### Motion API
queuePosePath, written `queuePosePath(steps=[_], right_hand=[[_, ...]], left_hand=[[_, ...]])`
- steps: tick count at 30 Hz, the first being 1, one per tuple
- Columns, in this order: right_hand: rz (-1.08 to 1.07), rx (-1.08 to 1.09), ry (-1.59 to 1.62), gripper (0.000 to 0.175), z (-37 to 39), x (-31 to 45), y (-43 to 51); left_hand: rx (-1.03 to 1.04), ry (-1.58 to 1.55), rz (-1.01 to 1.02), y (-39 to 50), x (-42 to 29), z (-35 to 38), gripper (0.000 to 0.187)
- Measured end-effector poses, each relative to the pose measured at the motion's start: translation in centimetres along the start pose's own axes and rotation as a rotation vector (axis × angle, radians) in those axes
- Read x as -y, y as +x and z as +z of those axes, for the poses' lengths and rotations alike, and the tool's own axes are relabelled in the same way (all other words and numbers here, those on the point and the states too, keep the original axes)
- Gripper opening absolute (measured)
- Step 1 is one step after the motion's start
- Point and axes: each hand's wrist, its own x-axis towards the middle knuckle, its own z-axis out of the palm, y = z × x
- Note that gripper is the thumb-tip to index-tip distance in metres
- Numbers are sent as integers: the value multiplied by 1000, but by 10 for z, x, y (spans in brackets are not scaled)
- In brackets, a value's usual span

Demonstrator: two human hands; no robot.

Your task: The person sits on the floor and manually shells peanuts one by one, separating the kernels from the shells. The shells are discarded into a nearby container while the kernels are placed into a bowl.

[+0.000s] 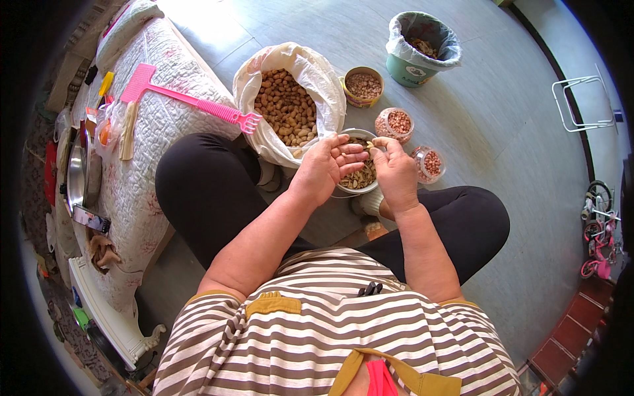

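My left hand (329,161) is palm up with its fingers partly spread, and what looks like a small peanut piece lies by the fingers. In my right hand (395,166), thumb and forefinger pinch a pale peanut shell piece (369,144). Both hands are above a white bucket of broken peanut shells (359,179). A white sack (329,106) of unshelled peanuts (286,106) stands at the upper left of the bucket. Two clear plastic jars, one beside the bucket (395,124) and one further right (429,164), hold pink shelled peanuts. A round tin (364,86) holds paler brownish kernels.
A green bin with a plastic liner (413,64) stands at the upper right. On the left, a pink plastic fly swatter (185,98) and a phone (91,219) lie on a quilted cover (143,198). My bent knees flank the bucket. A white metal rack (584,104) is far right.
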Motion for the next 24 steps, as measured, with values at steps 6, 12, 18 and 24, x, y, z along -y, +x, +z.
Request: queuePosePath(steps=[6,12,18,24], right_hand=[[-296,154,-115,19,15,5,-14],[-100,201,27,12,18,0,-12],[86,-88,-10,19,3,-34,22],[270,-259,183,33,-4,-90,74]], left_hand=[[74,-41,-16,5,7,-11,47],[64,55,-18,2,10,-9,47],[-38,226,-33,-4,9,2,59],[-60,265,-56,-3,10,2,58]])
